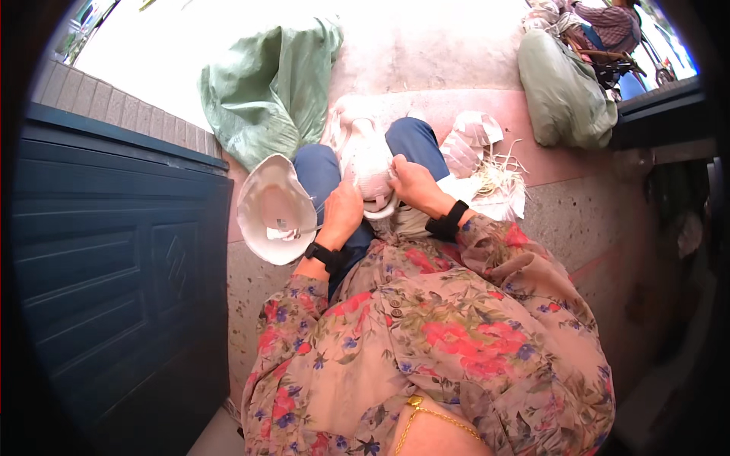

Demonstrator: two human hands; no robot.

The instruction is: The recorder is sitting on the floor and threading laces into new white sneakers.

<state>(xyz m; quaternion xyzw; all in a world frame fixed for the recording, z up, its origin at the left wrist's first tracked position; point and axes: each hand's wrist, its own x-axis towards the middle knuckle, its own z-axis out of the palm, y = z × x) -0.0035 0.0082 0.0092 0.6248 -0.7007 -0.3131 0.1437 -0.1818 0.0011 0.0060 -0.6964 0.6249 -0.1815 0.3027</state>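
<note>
Between my knees rests a whitish, shoe-like woven piece (pixel 370 171) with a rounded lower rim; its exact kind is not clear. My left hand (pixel 344 209) is closed at its left edge, fingertips pinched together. On the opposite edge, my right hand (pixel 417 185) pinches the same piece with thumb and fingers. Thin pale strands seem to run near my left hand. Close by on the left, a white hat (pixel 257 199) lies with its hollow facing up and a small label inside.
A green sack (pixel 262 91) slumps beyond my left knee. To my right lie whitish folded pieces (pixel 468 144) and a tuft of pale strands (pixel 502 178). Farther right stand a full green sack (pixel 563 91) and another person (pixel 608 26). A dark blue door (pixel 114 258) borders the left.
</note>
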